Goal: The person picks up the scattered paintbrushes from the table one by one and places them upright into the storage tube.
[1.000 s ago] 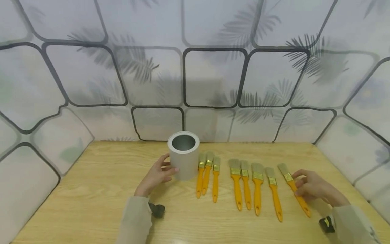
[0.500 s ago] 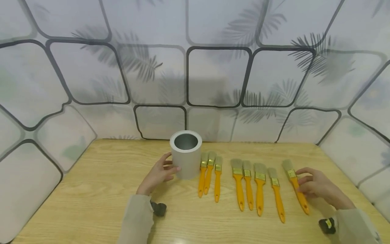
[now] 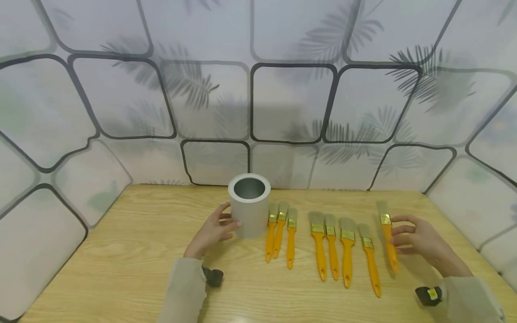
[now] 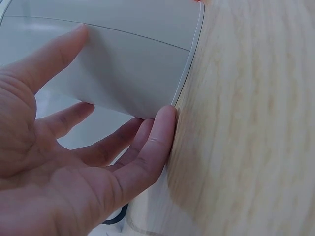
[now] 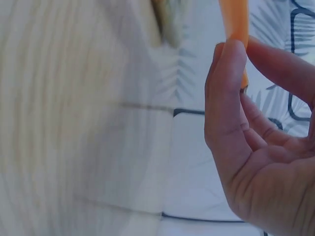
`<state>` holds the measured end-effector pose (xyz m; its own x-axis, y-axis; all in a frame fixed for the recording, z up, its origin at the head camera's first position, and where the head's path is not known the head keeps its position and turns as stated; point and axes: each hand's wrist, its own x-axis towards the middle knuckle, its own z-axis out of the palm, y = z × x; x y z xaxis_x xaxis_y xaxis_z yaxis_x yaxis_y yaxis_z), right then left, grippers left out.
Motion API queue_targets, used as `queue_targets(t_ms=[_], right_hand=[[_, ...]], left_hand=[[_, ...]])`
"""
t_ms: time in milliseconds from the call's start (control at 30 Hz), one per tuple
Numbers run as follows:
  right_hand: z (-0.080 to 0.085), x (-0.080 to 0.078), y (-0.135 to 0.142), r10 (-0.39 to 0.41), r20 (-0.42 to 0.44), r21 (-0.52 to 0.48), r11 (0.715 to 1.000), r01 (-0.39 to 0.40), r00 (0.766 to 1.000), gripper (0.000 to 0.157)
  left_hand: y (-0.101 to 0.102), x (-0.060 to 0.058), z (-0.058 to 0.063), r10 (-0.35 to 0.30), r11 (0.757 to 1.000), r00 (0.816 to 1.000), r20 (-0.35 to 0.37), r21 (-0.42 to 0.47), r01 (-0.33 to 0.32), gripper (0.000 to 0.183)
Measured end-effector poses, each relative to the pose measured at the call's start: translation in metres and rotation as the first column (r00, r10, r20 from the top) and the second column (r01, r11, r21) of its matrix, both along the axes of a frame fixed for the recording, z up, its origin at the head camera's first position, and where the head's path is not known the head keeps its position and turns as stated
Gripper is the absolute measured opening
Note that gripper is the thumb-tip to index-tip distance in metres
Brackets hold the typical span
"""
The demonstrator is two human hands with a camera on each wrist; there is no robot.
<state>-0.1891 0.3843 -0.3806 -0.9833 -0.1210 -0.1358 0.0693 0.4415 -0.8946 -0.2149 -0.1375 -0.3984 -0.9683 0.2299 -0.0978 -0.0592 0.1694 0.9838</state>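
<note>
A pale grey cylindrical can stands upright on the table, its open top showing a dark hollow. My left hand rests on its left side; in the left wrist view the thumb is extended over the can wall and the fingertips touch lower down. At the far right, my right hand pinches an orange-handled paintbrush, bristles pointing away. The right wrist view shows the orange handle between thumb and fingers. Nearest to this hand on the table lies another paintbrush.
Beside the can lie three narrow paintbrushes. Farther right, a wide brush, a narrow one and another wide one lie side by side on the wooden table. A patterned wall closes off the back.
My right hand has taken hold of the rightmost paintbrush, which has swung more upright in view and appears lifted off the table. The left hand stays at the can; the whole view shifts slightly.
</note>
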Motion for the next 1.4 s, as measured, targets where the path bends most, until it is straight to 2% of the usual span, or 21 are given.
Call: queue_targets(t_ms=[300, 533, 733, 867, 967, 1233, 1400], right_hand=[[0.007, 0.000, -0.019, -0.020, -0.038, -0.081, 0.997, 0.017, 0.999, 0.060], [0.008, -0.003, -0.029, -0.030, -0.044, -0.181, 0.983, 0.022, 0.999, 0.047], [0.007, -0.005, -0.040, -0.038, -0.037, -0.210, 0.977, 0.030, 0.999, 0.053], [0.006, -0.007, -0.049, -0.063, -0.019, -0.309, 0.949, 0.054, 0.998, 0.046], [0.005, -0.008, -0.055, -0.081, -0.017, -0.391, 0.918, 0.068, 0.997, 0.043], [0.005, -0.006, -0.069, -0.113, 0.012, -0.468, 0.877, 0.106, 0.993, 0.043], [0.007, -0.006, -0.080, -0.143, 0.032, -0.475, 0.869, 0.141, 0.989, 0.044]], left_hand=[[0.001, 0.000, -0.001, -0.006, 1.000, 1.000, -0.008, -0.001, 0.006, 0.078], [0.000, -0.001, 0.000, -0.013, 1.000, 1.000, -0.013, -0.001, 0.013, 0.077], [-0.002, -0.001, 0.001, -0.012, 1.000, 1.000, -0.012, -0.004, 0.012, 0.077], [-0.002, -0.001, 0.001, -0.003, 1.000, 1.000, -0.012, -0.014, 0.003, 0.076], [-0.002, 0.000, 0.000, 0.002, 1.000, 1.000, -0.014, -0.011, -0.002, 0.075], [0.002, 0.002, 0.000, 0.009, 1.000, 1.000, -0.013, -0.005, -0.009, 0.076], [0.002, 0.002, 0.001, 0.013, 1.000, 1.000, -0.017, -0.008, -0.014, 0.076]])
